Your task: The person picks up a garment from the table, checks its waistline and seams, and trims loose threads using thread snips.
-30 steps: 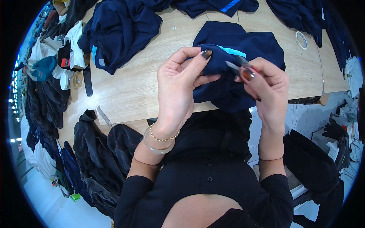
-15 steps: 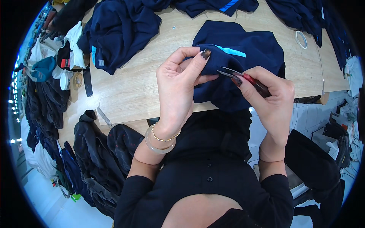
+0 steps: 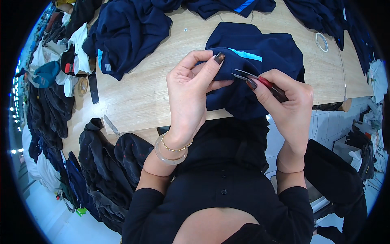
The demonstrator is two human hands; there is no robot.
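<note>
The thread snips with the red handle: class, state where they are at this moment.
In the head view, the thread snips sit right of centre in the right hand, blades pointing left at the navy garment pinched by the left hand.

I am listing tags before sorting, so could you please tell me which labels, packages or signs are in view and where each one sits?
Small grey rectangular fabric label: on the dark navy garment heaped at the table's upper left, beside a light blue strip.
Round white container with a lid: at the wooden table's left edge.
No signs or screens show.
</note>
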